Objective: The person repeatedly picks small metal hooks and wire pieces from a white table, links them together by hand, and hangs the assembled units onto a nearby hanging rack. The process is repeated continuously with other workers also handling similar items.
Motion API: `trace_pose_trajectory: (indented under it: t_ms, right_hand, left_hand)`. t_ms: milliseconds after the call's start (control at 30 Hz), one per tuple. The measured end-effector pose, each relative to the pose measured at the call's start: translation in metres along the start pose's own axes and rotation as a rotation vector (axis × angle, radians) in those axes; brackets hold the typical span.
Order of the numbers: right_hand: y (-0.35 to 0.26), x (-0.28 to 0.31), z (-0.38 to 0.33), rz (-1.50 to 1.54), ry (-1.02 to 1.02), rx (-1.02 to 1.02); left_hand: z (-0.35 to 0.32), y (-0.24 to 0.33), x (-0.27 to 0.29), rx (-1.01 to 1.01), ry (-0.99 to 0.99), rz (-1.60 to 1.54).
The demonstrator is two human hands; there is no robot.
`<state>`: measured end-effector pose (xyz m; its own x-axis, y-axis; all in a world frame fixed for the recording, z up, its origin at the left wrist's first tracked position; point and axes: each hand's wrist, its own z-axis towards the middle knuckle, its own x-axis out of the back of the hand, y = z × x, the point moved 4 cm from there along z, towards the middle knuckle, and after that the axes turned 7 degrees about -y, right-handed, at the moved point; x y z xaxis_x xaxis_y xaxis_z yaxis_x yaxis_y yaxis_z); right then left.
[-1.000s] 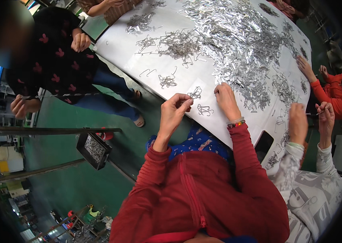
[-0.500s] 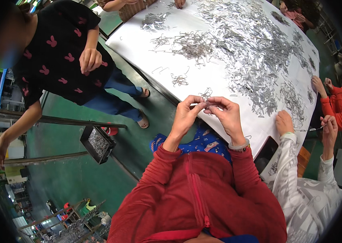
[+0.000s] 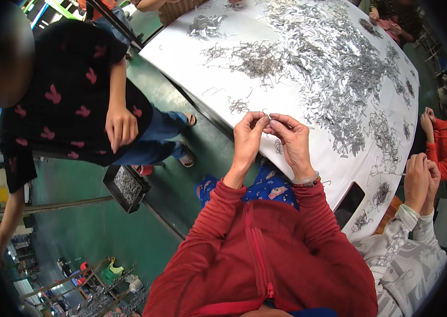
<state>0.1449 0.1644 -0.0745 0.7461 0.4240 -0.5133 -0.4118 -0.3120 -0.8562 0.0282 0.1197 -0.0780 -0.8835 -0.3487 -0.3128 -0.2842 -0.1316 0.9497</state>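
Note:
My left hand [image 3: 247, 140] and my right hand [image 3: 294, 141] meet at the fingertips over the near edge of the white table [image 3: 191, 71]. Both pinch a small bent wire hook [image 3: 265, 112], its curved end poking up between them; the rest is covered by fingers. A few thin wire hooks [image 3: 279, 147] lie on the table beside my right hand. Just beyond my left hand is a little cluster of wire hooks [image 3: 238, 105]. A larger tangle of wire hooks [image 3: 259, 59] sits farther off, touching a wide heap of small silvery metal pieces [image 3: 339, 68].
A dark phone [image 3: 349, 205] rests near the table's right edge, beside small wire piles [image 3: 381, 194]. At left stands a person in a black shirt [image 3: 70, 100], near a black tray of metal parts [image 3: 125, 187]. A co-worker's hands [image 3: 421, 179] are at right.
The wire bunch that showed above my fingertips is no longer there; one hook end shows. The right-hand co-worker's hand has left the table to join the other. The person at left has shifted.

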Motion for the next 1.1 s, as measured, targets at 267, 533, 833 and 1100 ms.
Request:
trace_pose_trajectory:
  t_ms: [267, 533, 833, 1100]
  right_hand:
    - [-0.029, 0.017, 0.015, -0.037, 0.056, 0.093]
    - [-0.035, -0.003, 0.001, -0.229, -0.003, 0.075]
    - [-0.041, -0.021, 0.01, -0.505, -0.212, 0.158]
    - [0.019, -0.008, 0.141, -1.639, -0.48, 0.519]
  left_hand:
    - [0.01, 0.023, -0.009, -0.028, -0.154, 0.239]
    - [0.009, 0.029, -0.008, -0.182, -0.056, 0.395]
    - [-0.033, 0.058, 0.014, -0.317, 0.146, 0.01]
    - [-0.078, 0.075, 0.061, -0.242, 0.24, 0.235]
